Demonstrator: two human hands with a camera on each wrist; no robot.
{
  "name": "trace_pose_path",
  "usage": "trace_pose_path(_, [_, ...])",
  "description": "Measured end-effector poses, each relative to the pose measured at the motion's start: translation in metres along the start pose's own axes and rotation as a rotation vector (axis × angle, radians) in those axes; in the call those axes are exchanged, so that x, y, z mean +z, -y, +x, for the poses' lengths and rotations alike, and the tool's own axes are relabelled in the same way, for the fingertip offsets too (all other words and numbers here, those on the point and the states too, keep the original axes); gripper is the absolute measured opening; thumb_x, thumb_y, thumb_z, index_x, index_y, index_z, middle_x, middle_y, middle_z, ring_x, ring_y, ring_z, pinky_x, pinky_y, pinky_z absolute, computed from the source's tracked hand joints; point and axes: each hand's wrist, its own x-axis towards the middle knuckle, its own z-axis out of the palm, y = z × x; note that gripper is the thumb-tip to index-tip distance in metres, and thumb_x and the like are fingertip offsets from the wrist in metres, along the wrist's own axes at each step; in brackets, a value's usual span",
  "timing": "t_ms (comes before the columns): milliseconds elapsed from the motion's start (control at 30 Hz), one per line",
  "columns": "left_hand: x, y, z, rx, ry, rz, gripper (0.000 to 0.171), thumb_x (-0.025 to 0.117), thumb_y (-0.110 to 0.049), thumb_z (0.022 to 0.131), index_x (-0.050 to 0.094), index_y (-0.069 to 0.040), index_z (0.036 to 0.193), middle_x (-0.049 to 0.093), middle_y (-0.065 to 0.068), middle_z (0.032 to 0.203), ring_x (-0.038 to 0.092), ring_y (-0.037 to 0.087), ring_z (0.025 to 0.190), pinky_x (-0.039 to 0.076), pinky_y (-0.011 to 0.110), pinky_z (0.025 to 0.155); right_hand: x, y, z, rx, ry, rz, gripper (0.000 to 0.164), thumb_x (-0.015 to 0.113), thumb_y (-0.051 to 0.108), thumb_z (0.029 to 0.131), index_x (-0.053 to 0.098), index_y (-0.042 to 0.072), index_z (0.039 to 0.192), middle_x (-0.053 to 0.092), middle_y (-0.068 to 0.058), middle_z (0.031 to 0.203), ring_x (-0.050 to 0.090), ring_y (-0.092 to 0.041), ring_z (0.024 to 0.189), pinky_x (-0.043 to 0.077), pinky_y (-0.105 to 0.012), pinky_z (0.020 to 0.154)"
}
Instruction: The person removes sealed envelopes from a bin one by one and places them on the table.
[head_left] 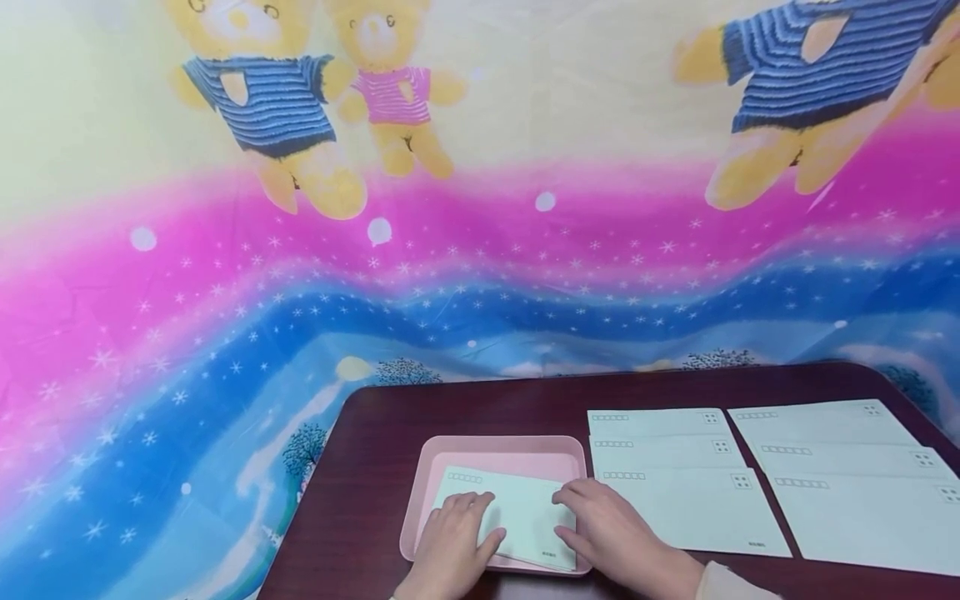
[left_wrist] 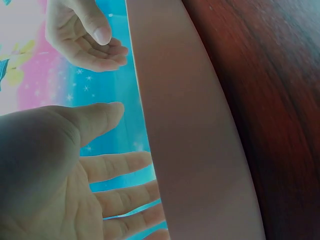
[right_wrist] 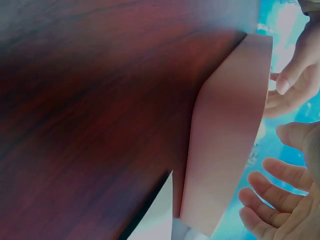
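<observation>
A pale envelope with a row of small boxes and a stamp square lies slightly askew in a shallow pink tray. Over its left part reaches my left hand, fingers spread and thumb apart. My right hand comes in across the tray's right rim, fingertips at the envelope's right edge. From the left wrist, the left hand shows nearly straight fingers behind the tray wall, holding nothing. In the right wrist view the right hand has loosely bent fingers with nothing between them.
Right of the tray, overlapping envelopes lie in two columns, a nearer one and a farther-right one. They rest on a dark reddish wooden table with rounded corners. Behind it hangs a colourful cloth printed with bears.
</observation>
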Motion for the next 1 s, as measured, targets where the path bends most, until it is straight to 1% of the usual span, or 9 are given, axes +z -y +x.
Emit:
trace_pose_path(67, [-0.001, 0.003, -0.001, -0.003, -0.005, -0.002, 0.045, 0.07, -0.042, 0.092, 0.066, -0.014, 0.127, 0.071, 0.004, 0.12, 0.064, 0.025, 0.114, 0.053, 0.043, 0.085, 0.002, 0.003, 0.004, 0.007, 0.022, 0.006, 0.03, 0.083, 0.027, 0.081, 0.072, 0.015, 0.105, 0.069, 0.006, 0.103, 0.064, -0.012, 0.096, 0.055, -0.033, 0.085])
trace_pose_path(167, [-0.001, 0.007, -0.001, -0.004, -0.01, -0.003, 0.046, 0.071, -0.043, 0.091, 0.066, -0.014, 0.126, 0.071, 0.004, 0.119, 0.064, 0.027, 0.113, 0.052, 0.044, 0.084, 0.007, 0.007, 0.008, 0.007, 0.028, 0.004, 0.03, 0.083, 0.027, 0.081, 0.071, 0.015, 0.106, 0.068, 0.006, 0.104, 0.064, -0.013, 0.097, 0.055, -0.033, 0.085])
trace_pose_path(400, [0.0, 0.016, -0.003, -0.044, 0.02, 0.022, 0.046, 0.071, -0.042, 0.091, 0.066, -0.013, 0.127, 0.071, 0.005, 0.118, 0.065, 0.026, 0.112, 0.053, 0.045, 0.085, 0.016, 0.012, 0.015, 0.03, 0.091, -0.008, 0.036, 0.084, 0.029, 0.079, 0.072, 0.012, 0.109, 0.068, -0.001, 0.109, 0.063, -0.017, 0.1, 0.055, -0.035, 0.087])
trace_pose_path(533, [-0.001, 0.02, -0.004, -0.064, 0.031, 0.017, 0.047, 0.071, -0.041, 0.091, 0.066, -0.011, 0.127, 0.071, 0.007, 0.118, 0.065, 0.027, 0.112, 0.053, 0.048, 0.089, 0.023, 0.013, 0.017, 0.034, 0.103, -0.025, 0.042, 0.086, 0.029, 0.076, 0.072, 0.01, 0.11, 0.067, -0.006, 0.111, 0.062, -0.02, 0.103, 0.055, -0.037, 0.089])
trace_pose_path(667, [-0.003, 0.023, -0.003, -0.063, 0.028, 0.004, 0.046, 0.072, -0.038, 0.09, 0.067, -0.008, 0.125, 0.071, 0.009, 0.116, 0.065, 0.029, 0.111, 0.052, 0.05, 0.094, 0.029, 0.013, 0.021, 0.033, 0.115, -0.042, 0.049, 0.087, 0.03, 0.074, 0.07, 0.007, 0.114, 0.067, -0.012, 0.116, 0.062, -0.025, 0.107, 0.054, -0.041, 0.093])
trace_pose_path(733, [-0.003, 0.025, -0.004, -0.053, 0.016, 0.009, 0.046, 0.073, -0.037, 0.09, 0.068, -0.007, 0.123, 0.072, 0.01, 0.114, 0.066, 0.029, 0.109, 0.051, 0.049, 0.095, 0.031, 0.013, 0.022, 0.047, 0.143, -0.043, 0.055, 0.088, 0.031, 0.073, 0.069, 0.005, 0.118, 0.066, -0.016, 0.119, 0.062, -0.028, 0.109, 0.054, -0.043, 0.095])
trace_pose_path(833, [-0.003, 0.027, -0.004, -0.047, 0.005, 0.021, 0.045, 0.073, -0.037, 0.089, 0.068, -0.006, 0.122, 0.072, 0.01, 0.112, 0.067, 0.029, 0.107, 0.052, 0.048, 0.095, 0.031, 0.013, 0.023, 0.079, 0.21, -0.039, 0.065, 0.089, 0.034, 0.071, 0.066, 0.005, 0.124, 0.064, -0.022, 0.124, 0.061, -0.034, 0.113, 0.052, -0.048, 0.097])
trace_pose_path(933, [-0.002, 0.029, -0.003, -0.057, 0.016, 0.022, 0.045, 0.073, -0.038, 0.089, 0.068, -0.007, 0.122, 0.072, 0.01, 0.113, 0.067, 0.029, 0.107, 0.052, 0.049, 0.096, 0.032, 0.013, 0.023, 0.115, 0.284, -0.029, 0.072, 0.09, 0.035, 0.069, 0.063, 0.005, 0.129, 0.062, -0.027, 0.127, 0.06, -0.039, 0.115, 0.05, -0.052, 0.1])
trace_pose_path(1000, [-0.001, 0.03, -0.003, -0.063, 0.023, 0.018, 0.045, 0.073, -0.038, 0.089, 0.068, -0.007, 0.122, 0.072, 0.01, 0.113, 0.066, 0.03, 0.107, 0.052, 0.049, 0.096, 0.033, 0.012, 0.024, 0.127, 0.316, -0.037, 0.075, 0.09, 0.036, 0.068, 0.062, 0.005, 0.13, 0.062, -0.027, 0.126, 0.06, -0.039, 0.113, 0.049, -0.052, 0.1])
